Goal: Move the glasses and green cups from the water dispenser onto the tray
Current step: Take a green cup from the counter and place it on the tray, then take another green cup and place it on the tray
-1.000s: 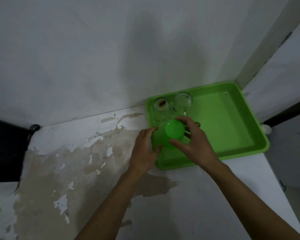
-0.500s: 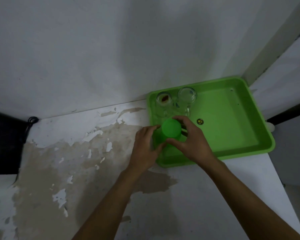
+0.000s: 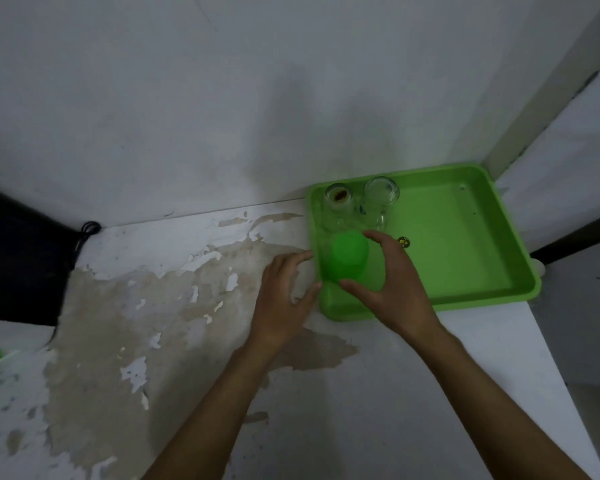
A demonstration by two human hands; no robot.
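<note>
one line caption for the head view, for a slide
Right hand setting an inverted green cup in the green tray beside two glasses.

A bright green tray (image 3: pixel 465 237) is seen at about two o'clock, and a green cup (image 3: pixel 349 254) of nearly the same shade is seen within it. Two clear glasses (image 3: pixel 338 199) are shown colourless, one marked by a brown-red spot. The bench (image 3: pixel 395 393) is painted white, patched with beige-brown where paint is flaked. The wall (image 3: pixel 222 98) is rendered grey-white.
</note>
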